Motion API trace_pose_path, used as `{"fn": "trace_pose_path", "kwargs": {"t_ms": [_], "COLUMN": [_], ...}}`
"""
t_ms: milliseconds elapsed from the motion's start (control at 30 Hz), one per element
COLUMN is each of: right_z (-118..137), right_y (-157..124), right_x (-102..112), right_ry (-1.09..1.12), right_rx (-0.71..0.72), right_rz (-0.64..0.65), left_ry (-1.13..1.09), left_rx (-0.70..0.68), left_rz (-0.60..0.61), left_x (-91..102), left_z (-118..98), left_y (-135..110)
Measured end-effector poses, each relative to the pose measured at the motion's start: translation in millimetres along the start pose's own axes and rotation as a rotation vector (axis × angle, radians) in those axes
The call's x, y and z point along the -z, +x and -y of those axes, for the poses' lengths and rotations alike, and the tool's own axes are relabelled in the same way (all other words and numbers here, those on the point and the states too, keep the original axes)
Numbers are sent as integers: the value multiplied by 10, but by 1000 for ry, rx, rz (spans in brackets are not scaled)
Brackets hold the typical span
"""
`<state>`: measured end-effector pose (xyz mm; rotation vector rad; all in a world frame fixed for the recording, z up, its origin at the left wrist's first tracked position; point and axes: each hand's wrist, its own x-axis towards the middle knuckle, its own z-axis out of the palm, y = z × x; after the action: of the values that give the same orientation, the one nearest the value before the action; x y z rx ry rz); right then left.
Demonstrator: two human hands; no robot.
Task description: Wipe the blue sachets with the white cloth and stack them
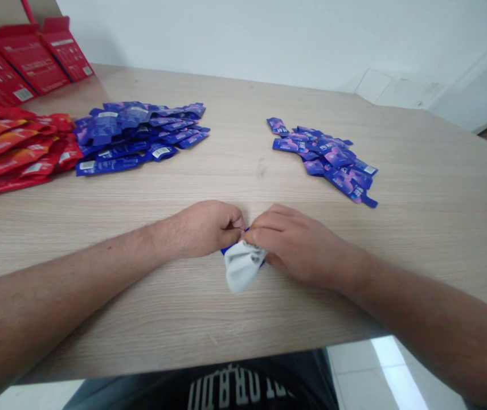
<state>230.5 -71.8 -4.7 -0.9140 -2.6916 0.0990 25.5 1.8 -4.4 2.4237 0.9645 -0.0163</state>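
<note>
My left hand [198, 230] and my right hand [294, 245] meet near the middle of the wooden table [422, 193]. Their fingertips pinch the top edge of a blue foil sachet [243, 265], whose white back hangs crumpled below them. Most of its blue face is hidden by my fingers. Beyond my hands lie loose heaps of similar blue sachets, one at the back left [136, 136] and a smaller one at the back right [324, 159]. Neither hand touches these heaps.
Red sachets [16, 151] lie heaped at the left edge of the table. Red printed cartons [25, 60] stand open behind them at the back left corner. A white wall [226, 34] rises behind the table, and my dark printed shirt [226, 390] shows at the near edge.
</note>
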Motion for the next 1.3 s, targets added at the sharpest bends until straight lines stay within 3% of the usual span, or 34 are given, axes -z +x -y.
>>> {"fn": "trace_pose_path", "kwargs": {"t_ms": [100, 267, 467, 633, 833, 1000, 1200, 1300], "right_z": [6, 78, -51, 1, -64, -27, -138, -94], "right_y": [6, 7, -10, -4, -15, -15, -28, -27], "right_x": [-10, 11, -8, 7, 6, 4, 14, 33], "right_ry": [-23, 57, -10, 49, -14, 61, -23, 31], "right_rx": [-53, 114, -55, 99, -47, 101, -92, 21], "right_rz": [-31, 89, -51, 77, -26, 63, -11, 38], "left_ry": [-3, 10, -1, 26, 30, 18, 17, 9], "left_rx": [5, -24, 8, -19, -1, -38, -3, -19], "left_rz": [1, 7, 5, 10, -8, -10, -19, -3], "left_x": [0, 0, -16, -10, -22, -31, -25, -25], "left_z": [11, 12, 24, 20, 27, 38, 29, 28], "left_y": [1, 2, -1, -3, -4, -5, -17, -19]}}
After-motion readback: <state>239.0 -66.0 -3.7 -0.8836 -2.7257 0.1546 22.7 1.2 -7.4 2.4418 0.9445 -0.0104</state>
